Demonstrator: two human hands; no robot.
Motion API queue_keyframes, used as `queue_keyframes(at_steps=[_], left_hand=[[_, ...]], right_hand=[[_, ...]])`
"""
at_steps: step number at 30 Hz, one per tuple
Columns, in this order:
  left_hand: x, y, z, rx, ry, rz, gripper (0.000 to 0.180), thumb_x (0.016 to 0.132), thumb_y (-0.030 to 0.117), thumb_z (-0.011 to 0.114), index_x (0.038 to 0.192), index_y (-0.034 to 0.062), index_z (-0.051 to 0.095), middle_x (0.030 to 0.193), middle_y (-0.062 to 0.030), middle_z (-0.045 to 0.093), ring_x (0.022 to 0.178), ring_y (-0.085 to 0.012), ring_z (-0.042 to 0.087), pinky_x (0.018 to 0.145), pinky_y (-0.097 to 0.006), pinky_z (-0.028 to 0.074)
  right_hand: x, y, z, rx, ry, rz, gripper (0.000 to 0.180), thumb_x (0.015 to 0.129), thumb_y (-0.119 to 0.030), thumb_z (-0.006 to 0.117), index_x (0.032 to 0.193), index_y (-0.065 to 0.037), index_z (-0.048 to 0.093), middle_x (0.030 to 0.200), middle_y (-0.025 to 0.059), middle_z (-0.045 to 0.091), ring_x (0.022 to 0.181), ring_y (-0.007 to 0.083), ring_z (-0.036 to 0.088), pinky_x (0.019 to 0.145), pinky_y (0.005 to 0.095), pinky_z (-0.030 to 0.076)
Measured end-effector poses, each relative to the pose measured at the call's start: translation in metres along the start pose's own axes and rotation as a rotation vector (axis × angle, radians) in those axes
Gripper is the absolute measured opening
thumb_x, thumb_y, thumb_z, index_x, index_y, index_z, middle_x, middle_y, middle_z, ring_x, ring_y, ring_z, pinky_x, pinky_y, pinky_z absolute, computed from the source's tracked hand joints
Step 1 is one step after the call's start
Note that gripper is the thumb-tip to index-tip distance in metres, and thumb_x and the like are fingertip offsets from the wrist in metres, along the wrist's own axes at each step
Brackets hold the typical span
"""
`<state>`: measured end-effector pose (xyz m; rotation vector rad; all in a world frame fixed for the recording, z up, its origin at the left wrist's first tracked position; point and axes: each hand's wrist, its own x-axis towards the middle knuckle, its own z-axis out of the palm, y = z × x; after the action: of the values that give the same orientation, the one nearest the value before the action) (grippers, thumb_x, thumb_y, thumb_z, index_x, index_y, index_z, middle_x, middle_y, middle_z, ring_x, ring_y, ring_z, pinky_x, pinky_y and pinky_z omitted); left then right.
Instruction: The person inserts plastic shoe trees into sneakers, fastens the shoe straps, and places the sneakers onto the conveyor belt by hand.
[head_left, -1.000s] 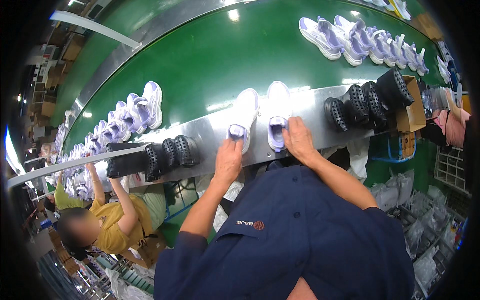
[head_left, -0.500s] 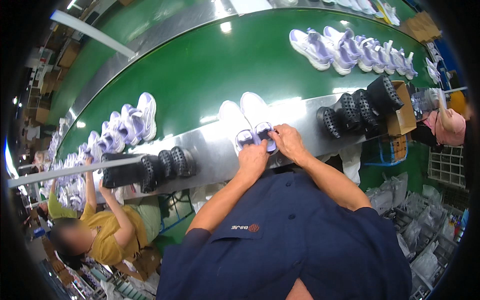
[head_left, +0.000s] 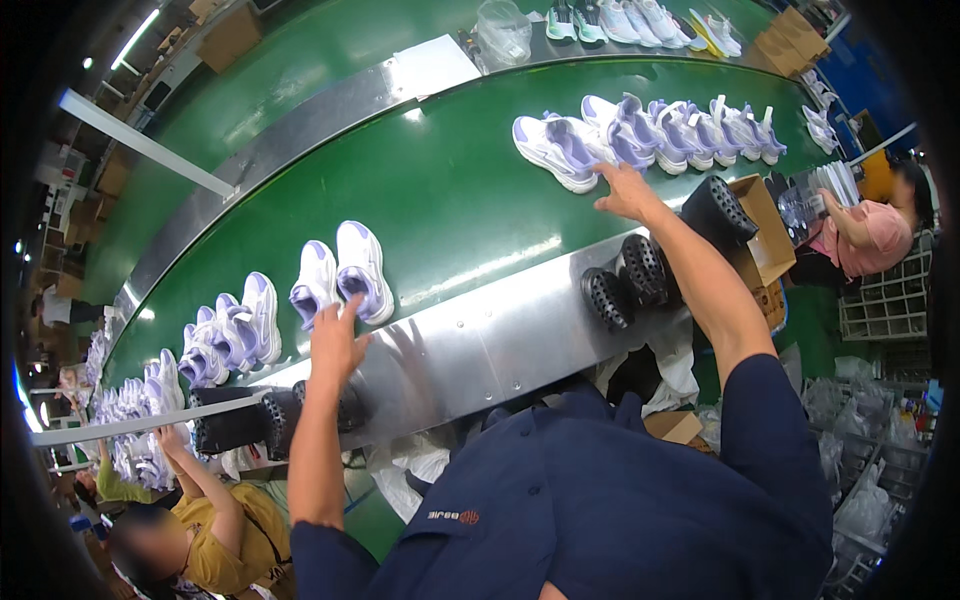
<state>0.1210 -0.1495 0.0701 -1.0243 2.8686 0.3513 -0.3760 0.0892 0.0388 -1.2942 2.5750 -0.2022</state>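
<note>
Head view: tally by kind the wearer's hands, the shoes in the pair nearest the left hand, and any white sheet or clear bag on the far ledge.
Left hand, right hand: 2
Shoes: 2
White sheet: 1
Clear bag: 1
Total: 6

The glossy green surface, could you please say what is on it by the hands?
A pair of white-and-lilac sneakers by the left hand; a row of similar sneakers by the right hand. The hands hide bits of these; whatever is underneath cannot be seen.
</note>
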Motion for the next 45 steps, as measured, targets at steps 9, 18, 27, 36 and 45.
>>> queue_keyframes(at_steps=[9,18,27,36,45], left_hand=[[-0.230,0.038,0.101,-0.233,-0.228,-0.381,0.034,0.083,0.020,0.073,0.112,0.0032,0.068,0.102,-0.0219,0.069,0.093,-0.0386,0.067,0.082,-0.046,0.053],[-0.301,0.125,0.111,-0.554,-0.468,-0.699,0.033,0.084,0.021,0.072,0.113,0.0042,0.069,0.086,-0.0186,0.071,0.085,-0.0367,0.069,0.077,-0.045,0.054],[-0.134,0.137,0.065,-0.508,0.034,-0.188,0.035,0.086,0.011,0.069,0.119,0.0018,0.062,0.114,-0.0211,0.065,0.108,-0.0412,0.059,0.092,-0.045,0.048],[0.003,0.098,0.030,-0.456,0.242,-0.033,0.087,0.074,0.035,0.084,0.146,0.0078,0.044,0.139,-0.0210,0.051,0.127,-0.0399,0.048,0.105,-0.048,0.040],[-0.002,0.129,0.021,0.108,-0.035,0.155,0.072,0.070,0.049,0.082,0.122,0.0026,0.064,0.122,-0.0228,0.063,0.123,-0.0418,0.053,0.104,-0.054,0.038]], right_hand=[[0.093,0.059,0.034,-0.094,-0.005,0.293,0.037,0.085,-0.013,0.060,0.119,-0.001,0.057,0.116,0.0243,0.068,0.111,0.0381,0.066,0.094,0.0497,0.050],[0.145,0.016,0.042,0.015,-0.289,0.014,0.030,0.087,-0.022,0.059,0.104,-0.001,0.070,0.110,0.0250,0.069,0.104,0.0402,0.067,0.087,0.0492,0.053],[0.060,-0.116,0.028,0.128,-0.281,0.086,0.036,0.075,-0.024,0.065,0.102,-0.001,0.073,0.111,0.0212,0.070,0.103,0.0366,0.069,0.088,0.0445,0.056],[-0.154,-0.244,0.103,0.167,-0.238,-0.205,0.021,0.077,-0.013,0.063,0.093,-0.002,0.069,0.091,0.0170,0.073,0.085,0.0336,0.073,0.071,0.0454,0.058],[-0.218,-0.055,-0.019,0.171,0.609,0.330,0.039,0.092,-0.034,0.063,0.112,-0.001,0.062,0.098,0.0203,0.066,0.092,0.0377,0.064,0.082,0.0462,0.052]])
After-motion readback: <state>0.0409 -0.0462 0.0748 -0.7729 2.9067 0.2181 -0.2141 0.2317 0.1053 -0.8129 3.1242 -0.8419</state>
